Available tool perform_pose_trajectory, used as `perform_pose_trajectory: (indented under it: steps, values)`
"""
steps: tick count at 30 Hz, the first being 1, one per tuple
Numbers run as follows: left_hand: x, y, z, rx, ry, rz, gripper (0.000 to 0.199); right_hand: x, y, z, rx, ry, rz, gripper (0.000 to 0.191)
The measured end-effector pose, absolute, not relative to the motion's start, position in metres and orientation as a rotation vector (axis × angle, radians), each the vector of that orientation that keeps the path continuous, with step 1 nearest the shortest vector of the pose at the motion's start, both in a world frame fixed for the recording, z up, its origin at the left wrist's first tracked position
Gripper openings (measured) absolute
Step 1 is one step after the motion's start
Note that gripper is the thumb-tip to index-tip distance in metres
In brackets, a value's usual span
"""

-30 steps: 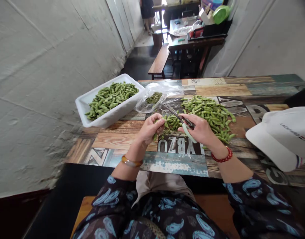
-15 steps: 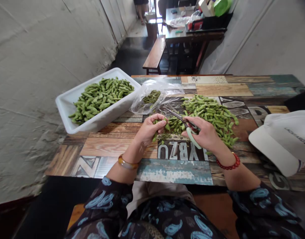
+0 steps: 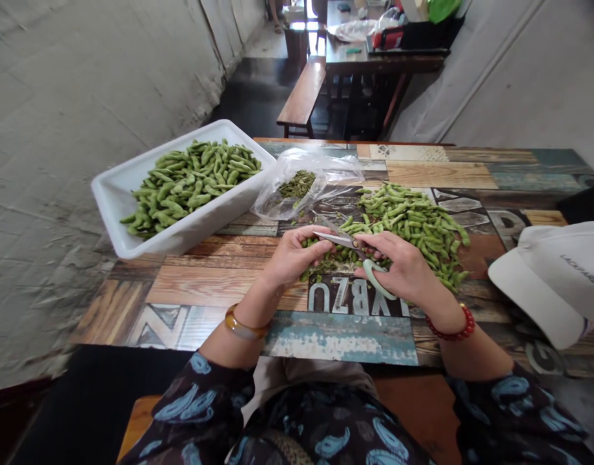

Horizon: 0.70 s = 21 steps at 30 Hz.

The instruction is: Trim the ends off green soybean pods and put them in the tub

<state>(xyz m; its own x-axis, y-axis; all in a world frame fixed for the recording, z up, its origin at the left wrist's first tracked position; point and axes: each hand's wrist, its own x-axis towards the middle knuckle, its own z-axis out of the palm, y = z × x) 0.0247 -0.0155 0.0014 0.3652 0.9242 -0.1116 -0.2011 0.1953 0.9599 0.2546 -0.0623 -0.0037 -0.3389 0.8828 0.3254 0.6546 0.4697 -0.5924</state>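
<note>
My right hand [image 3: 396, 261] grips scissors [image 3: 373, 278] with pale green handles, their blades slightly apart and pointing left across the fingertips of my left hand [image 3: 297, 255]. The left fingers are pinched together on an edamame pod, mostly hidden by fingers and blades. Beyond and right of my hands lies a heap of green edamame pods [image 3: 418, 223] on the table. Small green trimmings lie beneath my left hand. At the left, a white plastic tub [image 3: 190, 240] holds many pods [image 3: 195, 181]. Between tub and heap, a clear plastic bag [image 3: 272, 205] contains trimmings [image 3: 297, 184].
A white cap [image 3: 553, 278] rests on the patterned wood table [image 3: 204, 284] at the right. Beyond are a wooden bench [image 3: 301, 97] and a second table [image 3: 348, 63] with a black tray and red bottle. A rough wall [image 3: 50, 129] runs along the left.
The scissor blades have moved left and lower, now over my left fingertips. The pod seen at those fingertips before is now largely covered. The view has shifted slightly.
</note>
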Motion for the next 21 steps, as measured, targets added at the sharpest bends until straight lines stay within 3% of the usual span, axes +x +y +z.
perform_pose_trajectory:
  steps: [21]
  values:
    - [0.0216, -0.014, -0.0006, 1.289, 0.84, 0.91, 0.028, 0.2565, -0.0631, -0.0052, -1.214, -2.181, 0.53, 0.051]
